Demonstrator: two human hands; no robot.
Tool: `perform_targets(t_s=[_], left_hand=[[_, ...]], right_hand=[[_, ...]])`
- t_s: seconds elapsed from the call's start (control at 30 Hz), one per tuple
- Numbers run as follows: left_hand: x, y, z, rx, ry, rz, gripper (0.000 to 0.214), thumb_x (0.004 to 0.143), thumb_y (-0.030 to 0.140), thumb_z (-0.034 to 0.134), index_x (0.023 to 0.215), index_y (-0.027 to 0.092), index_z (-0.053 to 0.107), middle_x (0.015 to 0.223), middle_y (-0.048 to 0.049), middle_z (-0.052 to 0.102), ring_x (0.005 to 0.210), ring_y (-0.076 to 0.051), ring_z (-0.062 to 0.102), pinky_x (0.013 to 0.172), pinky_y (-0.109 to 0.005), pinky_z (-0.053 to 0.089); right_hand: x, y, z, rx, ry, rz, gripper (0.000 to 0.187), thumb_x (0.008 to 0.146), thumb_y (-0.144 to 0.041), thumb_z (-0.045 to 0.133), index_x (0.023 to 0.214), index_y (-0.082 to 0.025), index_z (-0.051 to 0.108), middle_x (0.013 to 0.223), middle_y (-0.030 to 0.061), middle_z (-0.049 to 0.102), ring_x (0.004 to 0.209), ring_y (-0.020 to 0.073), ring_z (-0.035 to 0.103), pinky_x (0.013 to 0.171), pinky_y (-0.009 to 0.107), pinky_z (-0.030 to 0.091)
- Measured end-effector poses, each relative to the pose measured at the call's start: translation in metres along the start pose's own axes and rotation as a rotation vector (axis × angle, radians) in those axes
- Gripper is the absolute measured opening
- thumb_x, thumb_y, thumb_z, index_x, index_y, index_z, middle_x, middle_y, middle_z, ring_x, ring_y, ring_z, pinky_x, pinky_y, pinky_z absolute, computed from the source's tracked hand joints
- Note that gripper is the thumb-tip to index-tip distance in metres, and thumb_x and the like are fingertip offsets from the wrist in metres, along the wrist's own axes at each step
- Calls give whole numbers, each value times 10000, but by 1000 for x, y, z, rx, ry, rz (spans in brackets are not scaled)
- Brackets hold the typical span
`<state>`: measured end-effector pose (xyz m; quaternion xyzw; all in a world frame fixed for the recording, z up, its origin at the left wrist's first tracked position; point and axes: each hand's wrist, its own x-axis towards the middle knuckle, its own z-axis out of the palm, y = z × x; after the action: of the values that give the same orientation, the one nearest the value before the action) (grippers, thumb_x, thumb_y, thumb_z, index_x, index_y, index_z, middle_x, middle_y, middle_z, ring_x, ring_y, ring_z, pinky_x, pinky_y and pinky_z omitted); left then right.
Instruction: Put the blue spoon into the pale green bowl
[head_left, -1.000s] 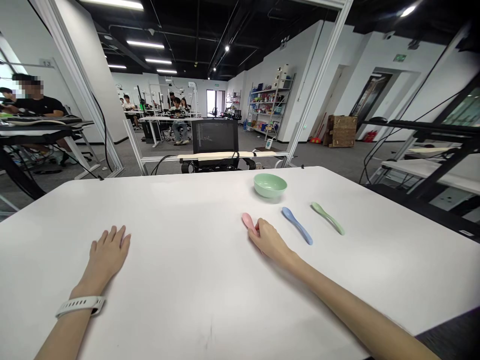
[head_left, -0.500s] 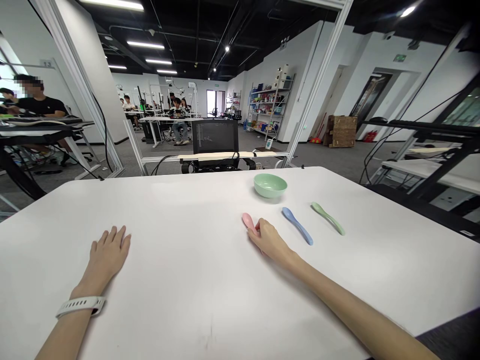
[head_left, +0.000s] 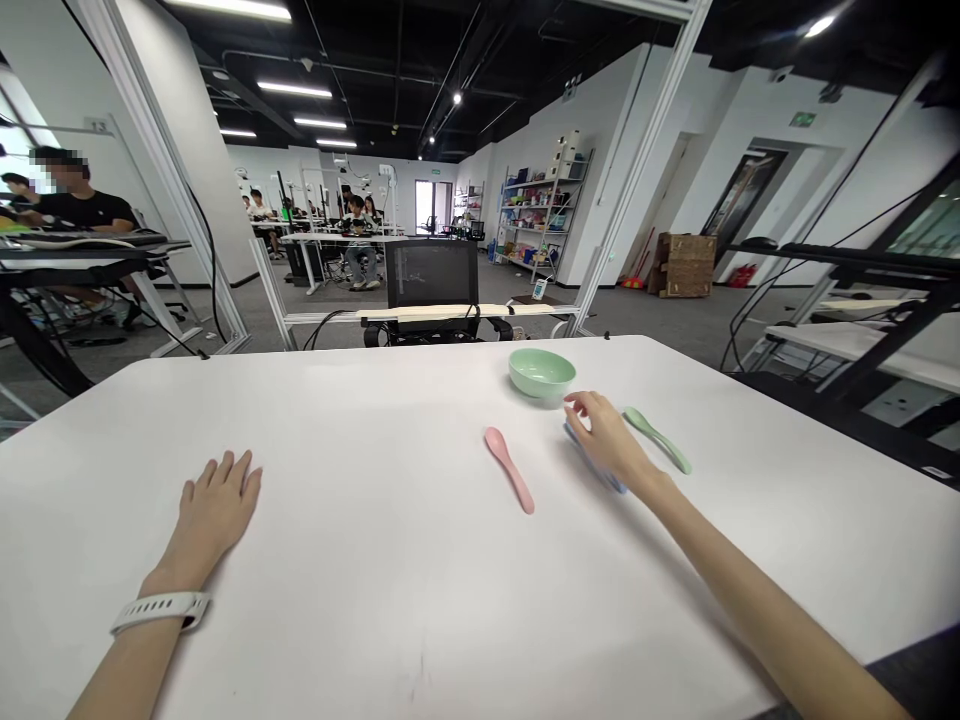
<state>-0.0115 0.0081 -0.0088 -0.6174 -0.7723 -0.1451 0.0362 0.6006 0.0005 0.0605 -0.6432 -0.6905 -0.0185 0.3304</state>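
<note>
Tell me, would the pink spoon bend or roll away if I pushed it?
The pink spoon would probably stay stiff, since it looks moulded in one piece. It might slide rather than roll, because its scoop is wider than its handle.

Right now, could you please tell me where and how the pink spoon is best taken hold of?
I'd take the pink spoon by the middle of its handle, the right hand coming from above and the near right. It lies on the white table, its rounded head pointing away and the handle angling nearer and rightward, so a pinch across that narrow width should hold.
</note>
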Motion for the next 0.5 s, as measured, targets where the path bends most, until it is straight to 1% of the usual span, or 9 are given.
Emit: perform_targets(t_s=[0.07,0.17,0.23,0.3,0.37,0.5], left_hand=[[0,-2,2,-7,23,6,687,1068,422,291,1609,109,577,1723,-240,539,1625,-433,458,1303,-705,395],[0,-3,5,-14,29,10,697,1071,436,265,1603,112,579,1728,-232,537,1623,-432,456,1304,-713,386],[0,-4,6,-13,22,13,727,1069,449,242,1612,90,565,1738,-240,520,1627,-434,447,1316,-712,368],[0,-3,6,-11,28,11,735,1063,454,244,1614,93,572,1732,-241,528,1625,-434,452,1317,-712,368],[-1,-2,4,-8,36,8,728,1058,449,262,1611,107,591,1716,-237,550,1620,-433,463,1312,-707,379],[-4,2,-1,13,14,8,753,1065,441,227,1625,78,576,1732,-240,527,1634,-432,446,1328,-675,363]], right_hand=[[5,33,-8,-67,22,-66,383,1066,-434,426,1198,-233,723,1188,176,782,1174,346,714,1062,520,564],[4,73,-11,-110,-37,-29,440,1056,-373,400,1294,-265,754,1336,151,793,1298,335,718,1158,548,561],[0,91,-7,-109,-107,-1,473,1035,-353,422,1349,-266,766,1410,137,790,1369,332,708,1211,556,546],[-5,103,1,-83,-178,4,499,1019,-357,450,1377,-239,778,1475,144,768,1453,339,670,1268,562,509],[-8,111,10,-42,-221,15,524,1023,-374,448,1387,-203,785,1529,162,733,1519,345,620,1310,568,466],[-13,121,22,21,-209,58,539,1042,-381,432,1403,-197,787,1589,157,688,1562,349,573,1351,579,406]])
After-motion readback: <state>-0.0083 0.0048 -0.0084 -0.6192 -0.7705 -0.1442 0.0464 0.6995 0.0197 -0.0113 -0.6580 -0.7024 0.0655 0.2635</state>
